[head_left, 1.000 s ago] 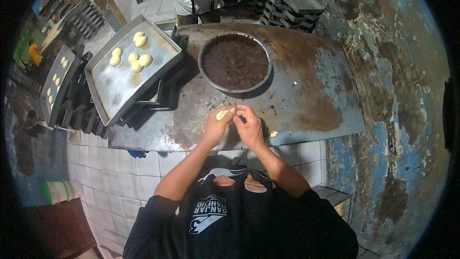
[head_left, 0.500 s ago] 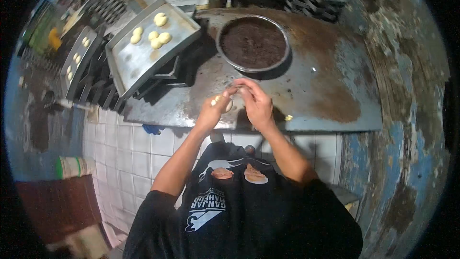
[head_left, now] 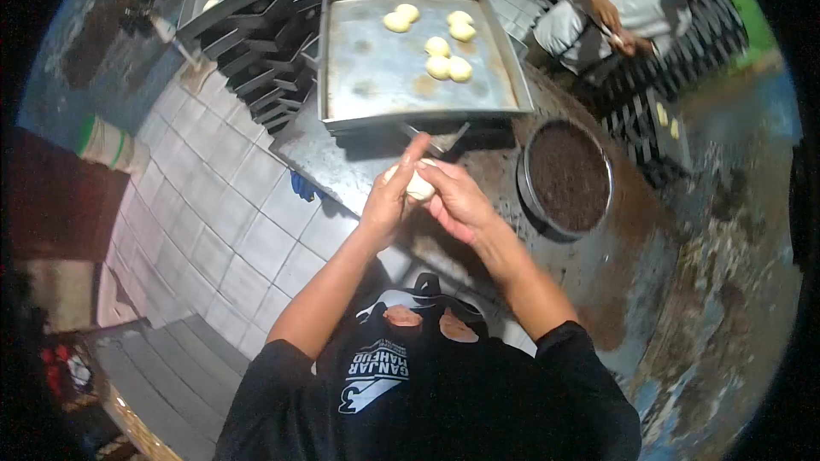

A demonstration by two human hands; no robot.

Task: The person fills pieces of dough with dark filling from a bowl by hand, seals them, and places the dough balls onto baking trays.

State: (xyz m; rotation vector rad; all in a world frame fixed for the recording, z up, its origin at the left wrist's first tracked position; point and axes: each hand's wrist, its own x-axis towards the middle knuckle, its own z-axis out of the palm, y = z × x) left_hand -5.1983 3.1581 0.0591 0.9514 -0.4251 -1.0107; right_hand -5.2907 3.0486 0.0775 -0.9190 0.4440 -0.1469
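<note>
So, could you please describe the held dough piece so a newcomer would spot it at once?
Start at the large metal tray at top centre, bearing pale dough balls. Just below its near edge, the left hand and right hand hold one dough piece between them. Unlike those dough balls, it is held off the tray.

Bakery wkrm: dough balls (head_left: 438, 67) on tray (head_left: 376, 77), stacked pans (head_left: 249, 64), bowl (head_left: 528, 188) w/ dark mix (head_left: 568, 175).

A stained table (head_left: 636, 269) carries a round bowl (head_left: 524, 188).
</note>
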